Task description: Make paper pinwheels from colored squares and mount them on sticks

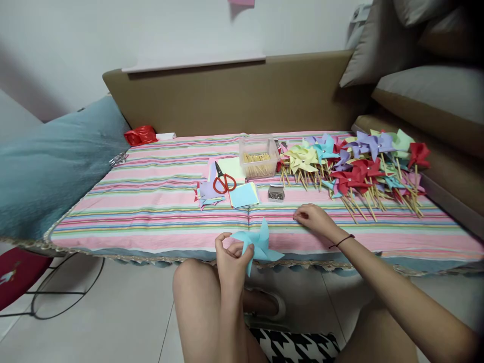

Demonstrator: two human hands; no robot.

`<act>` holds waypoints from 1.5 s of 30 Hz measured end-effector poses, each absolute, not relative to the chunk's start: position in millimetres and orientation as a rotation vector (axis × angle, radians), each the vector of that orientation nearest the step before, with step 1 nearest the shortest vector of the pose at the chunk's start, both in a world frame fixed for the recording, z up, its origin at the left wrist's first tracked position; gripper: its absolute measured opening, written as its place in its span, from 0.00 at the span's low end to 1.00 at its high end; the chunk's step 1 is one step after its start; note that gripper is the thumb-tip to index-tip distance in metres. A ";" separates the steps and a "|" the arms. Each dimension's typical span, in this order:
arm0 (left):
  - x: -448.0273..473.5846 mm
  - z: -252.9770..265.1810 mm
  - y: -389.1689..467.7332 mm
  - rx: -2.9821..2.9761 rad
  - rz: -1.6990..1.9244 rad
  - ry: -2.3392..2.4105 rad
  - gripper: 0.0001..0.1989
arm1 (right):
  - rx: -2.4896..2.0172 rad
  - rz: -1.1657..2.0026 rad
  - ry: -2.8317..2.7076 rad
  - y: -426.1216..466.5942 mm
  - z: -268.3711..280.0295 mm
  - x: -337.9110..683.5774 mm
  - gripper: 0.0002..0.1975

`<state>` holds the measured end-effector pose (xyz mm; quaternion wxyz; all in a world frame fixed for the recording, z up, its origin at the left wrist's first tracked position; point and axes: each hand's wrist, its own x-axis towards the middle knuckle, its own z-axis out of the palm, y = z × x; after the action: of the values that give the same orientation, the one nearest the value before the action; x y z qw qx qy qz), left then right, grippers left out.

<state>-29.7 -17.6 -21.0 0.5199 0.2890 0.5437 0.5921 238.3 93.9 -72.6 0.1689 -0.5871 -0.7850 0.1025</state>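
My left hand (234, 257) pinches a light blue paper pinwheel (260, 244) near its centre, above the front edge of the striped cloth. The pinwheel's blades are folded in, and no stick shows on it. To the right, my right hand (312, 218) is low over the cloth with thumb and fingers pinched together. A tiny dark spot shows at its fingertips, too small to name. Nearest to that hand is a small open box (276, 192) of shiny metal pieces. Beyond it, a clear plastic tub (270, 168) holds short wooden sticks.
Red-handled scissors (224, 184) lie on coloured paper, beside a stack of blue sheets (244, 195) and purple cut pieces (210, 191). Many-coloured pinwheels on sticks (353, 179) are heaped at the right. A red plastic bag (140, 135) lies at the back left. Cushions (431, 96) border the right.
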 end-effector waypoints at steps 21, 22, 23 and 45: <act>-5.8 3.6 -30.6 0.764 1.456 1.274 0.29 | -1.312 0.800 -0.860 29.9 -65.0 196.7 0.13; -2.9 4.1 -31.4 0.765 1.456 1.274 0.29 | -1.291 0.823 -0.821 22.8 -58.2 193.1 0.12; 0.0 4.8 -32.3 0.767 1.456 1.276 0.28 | -1.268 0.853 -0.784 15.9 -51.2 189.4 0.12; 26.9 34.1 -55.9 0.843 1.496 1.278 0.28 | -1.095 0.834 -1.310 -59.2 19.6 148.2 0.04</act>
<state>26.9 -55.9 34.1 0.4800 0.3456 0.5237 0.6131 148.2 -59.2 19.6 0.5818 -0.4688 -0.5607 0.3570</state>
